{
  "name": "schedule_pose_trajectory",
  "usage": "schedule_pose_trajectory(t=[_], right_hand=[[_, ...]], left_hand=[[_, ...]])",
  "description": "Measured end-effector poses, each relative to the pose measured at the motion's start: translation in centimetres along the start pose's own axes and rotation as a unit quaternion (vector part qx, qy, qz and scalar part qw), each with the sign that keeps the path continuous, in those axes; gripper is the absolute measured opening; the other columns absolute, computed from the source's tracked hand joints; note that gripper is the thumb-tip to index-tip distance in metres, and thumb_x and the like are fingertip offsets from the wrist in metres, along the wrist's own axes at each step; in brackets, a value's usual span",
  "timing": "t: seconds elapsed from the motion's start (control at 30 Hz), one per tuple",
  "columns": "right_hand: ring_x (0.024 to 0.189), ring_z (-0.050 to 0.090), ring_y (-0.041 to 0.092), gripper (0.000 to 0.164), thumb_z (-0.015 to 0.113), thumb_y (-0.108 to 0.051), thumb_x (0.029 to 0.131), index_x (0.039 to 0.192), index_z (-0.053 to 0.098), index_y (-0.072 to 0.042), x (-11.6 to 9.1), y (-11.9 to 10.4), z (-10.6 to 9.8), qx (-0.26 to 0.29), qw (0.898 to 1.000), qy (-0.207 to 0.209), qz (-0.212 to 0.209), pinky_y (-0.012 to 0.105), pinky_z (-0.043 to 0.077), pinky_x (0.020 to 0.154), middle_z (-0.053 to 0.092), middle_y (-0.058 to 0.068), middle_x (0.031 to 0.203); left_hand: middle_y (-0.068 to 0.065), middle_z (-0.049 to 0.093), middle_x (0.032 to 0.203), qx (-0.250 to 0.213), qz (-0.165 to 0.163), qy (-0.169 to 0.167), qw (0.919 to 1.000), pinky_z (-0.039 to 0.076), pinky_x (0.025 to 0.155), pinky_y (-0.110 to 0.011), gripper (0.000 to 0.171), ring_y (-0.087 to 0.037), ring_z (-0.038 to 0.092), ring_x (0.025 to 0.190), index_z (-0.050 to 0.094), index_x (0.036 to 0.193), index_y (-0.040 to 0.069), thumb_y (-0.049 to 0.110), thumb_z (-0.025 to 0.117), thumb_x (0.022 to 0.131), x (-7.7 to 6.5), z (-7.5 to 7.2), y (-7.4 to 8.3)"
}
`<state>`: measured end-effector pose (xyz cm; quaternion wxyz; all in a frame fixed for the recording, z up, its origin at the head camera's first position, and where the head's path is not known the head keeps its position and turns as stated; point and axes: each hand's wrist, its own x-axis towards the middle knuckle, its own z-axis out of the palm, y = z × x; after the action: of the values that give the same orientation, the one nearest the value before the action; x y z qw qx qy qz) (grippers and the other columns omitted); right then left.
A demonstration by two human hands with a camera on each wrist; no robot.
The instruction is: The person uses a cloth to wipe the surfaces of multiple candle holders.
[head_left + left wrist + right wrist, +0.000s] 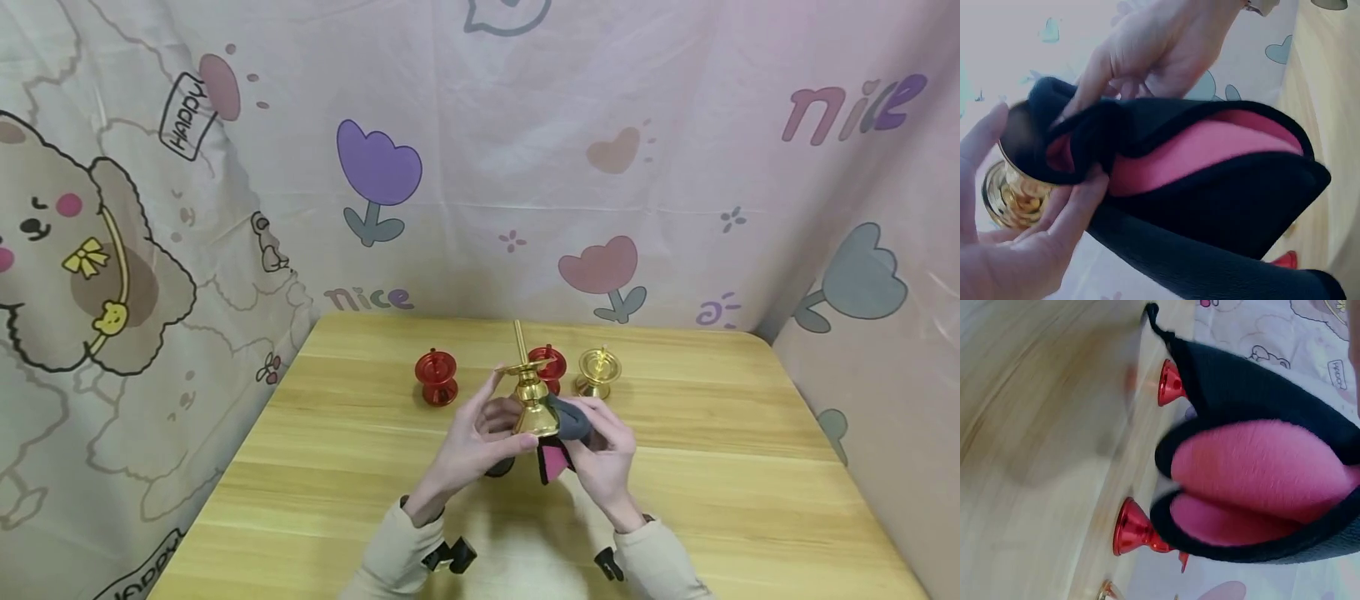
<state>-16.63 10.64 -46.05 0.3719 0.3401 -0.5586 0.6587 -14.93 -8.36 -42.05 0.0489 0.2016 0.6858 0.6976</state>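
A shiny gold candle holder (531, 393), with a thin spike rising from its round dish, is held up over the table. My left hand (480, 435) grips it, thumb at the base and fingertips up by the dish. My right hand (609, 446) pinches a dark cloth (572, 421) with a bright pink lining. A bunched part of this cloth lies against the candle holder's base. In the left wrist view the cloth's loose folds (1210, 231) hang beside the left fingers, and the right fingers press into the bunched part. The pink inside (1260, 472) faces the right wrist camera.
Behind the hands on the wooden table (322, 467) stand two red candle holders (437, 379), one partly hidden by the held piece. Another gold candle holder (597, 373) stands to their right. A patterned curtain (480, 167) hangs along the table's back edge.
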Motion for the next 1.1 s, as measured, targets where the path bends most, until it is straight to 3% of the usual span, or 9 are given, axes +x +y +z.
schedule_pose_trajectory(t=[0.13,0.27,0.37,0.43,0.5,0.6,0.87,0.97,1.1], right_hand=[[0.101,0.069,0.012,0.041,0.066,0.029,0.07,0.109,0.069,0.017,0.0,0.0,-0.9,0.017,0.999,-0.036,0.035,0.019,0.058,0.089,0.073,0.005,0.112],[0.102,0.069,0.012,0.039,0.069,0.027,0.073,0.11,0.069,0.015,0.0,-0.1,-2.5,0.026,0.993,-0.076,0.084,0.019,0.058,0.088,0.073,0.004,0.113],[0.096,0.07,0.007,0.038,0.068,0.026,0.075,0.106,0.074,0.004,0.0,-0.3,-3.6,0.026,0.985,-0.046,0.165,0.018,0.059,0.082,0.075,-0.001,0.106],[0.091,0.071,0.006,0.036,0.065,0.024,0.081,0.103,0.076,-0.003,0.0,-0.6,-4.2,0.066,0.968,0.001,0.241,0.019,0.06,0.079,0.075,-0.003,0.102],[0.087,0.07,0.005,0.033,0.06,0.018,0.089,0.1,0.076,-0.009,0.1,-0.8,-4.8,0.118,0.944,0.051,0.305,0.018,0.06,0.075,0.074,-0.004,0.096],[0.085,0.07,0.006,0.03,0.05,0.006,0.101,0.101,0.074,-0.011,0.2,-1.0,-5.9,0.195,0.907,0.088,0.364,0.019,0.06,0.074,0.072,-0.003,0.094],[0.075,0.064,0.001,0.033,0.039,-0.008,0.108,0.099,0.07,-0.013,0.5,-1.4,-8.4,0.258,0.873,0.087,0.406,0.017,0.056,0.069,0.07,-0.006,0.084],[0.062,0.049,-0.001,0.036,0.035,-0.008,0.109,0.097,0.069,-0.013,0.5,-1.5,-9.1,0.272,0.87,0.076,0.404,0.016,0.054,0.065,0.064,-0.01,0.075],[0.061,0.047,-0.002,0.039,0.032,-0.006,0.109,0.098,0.069,-0.012,0.5,-1.8,-9.6,0.279,0.873,0.06,0.396,0.016,0.053,0.064,0.063,-0.01,0.074]], left_hand=[[-0.025,0.066,0.124,-0.01,-0.01,-0.013,0.9998,0.056,0.1,-0.034,0.098,-0.02,0.069,0.107,0.021,0.162,0.021,0.019,0.082,0.085,0.2,-0.3,-0.2],[-0.021,0.065,0.126,-0.003,-0.029,0.002,0.9996,0.058,0.091,-0.033,0.095,-0.022,0.068,0.103,0.027,0.158,0.024,0.02,0.083,0.083,0.5,-0.7,-0.2],[-0.02,0.065,0.125,0.009,-0.035,0.022,0.9991,0.059,0.084,-0.033,0.093,-0.022,0.068,0.098,0.03,0.156,0.025,0.016,0.084,0.081,0.9,-1.4,-0.4],[-0.019,0.067,0.124,0.025,-0.033,0.036,0.9985,0.06,0.082,-0.033,0.093,-0.023,0.067,0.097,0.03,0.155,0.026,0.014,0.085,0.08,1.2,-1.9,-0.7],[-0.017,0.068,0.124,0.049,-0.028,0.048,0.9972,0.061,0.084,-0.036,0.094,-0.024,0.067,0.097,0.03,0.154,0.027,0.015,0.086,0.079,1.7,-2.4,-1.1],[-0.015,0.068,0.125,0.082,-0.025,0.061,0.9944,0.06,0.091,-0.045,0.097,-0.026,0.068,0.1,0.029,0.154,0.03,0.018,0.088,0.078,2.4,-3.0,-1.9],[-0.015,0.065,0.13,0.112,-0.037,0.079,0.9899,0.049,0.106,-0.059,0.099,-0.035,0.065,0.113,0.029,0.152,0.035,0.015,0.088,0.076,4.4,-4.1,-5.1],[-0.019,0.063,0.132,0.124,-0.031,0.085,0.9881,0.049,0.106,-0.059,0.101,-0.04,0.063,0.117,0.028,0.154,0.03,0.013,0.089,0.076,5.2,-4.4,-6.4],[-0.026,0.061,0.133,0.156,-0.019,0.102,0.9823,0.05,0.104,-0.059,0.103,-0.047,0.062,0.119,0.025,0.155,0.02,0.01,0.089,0.075,6.0,-4.3,-7.9]])
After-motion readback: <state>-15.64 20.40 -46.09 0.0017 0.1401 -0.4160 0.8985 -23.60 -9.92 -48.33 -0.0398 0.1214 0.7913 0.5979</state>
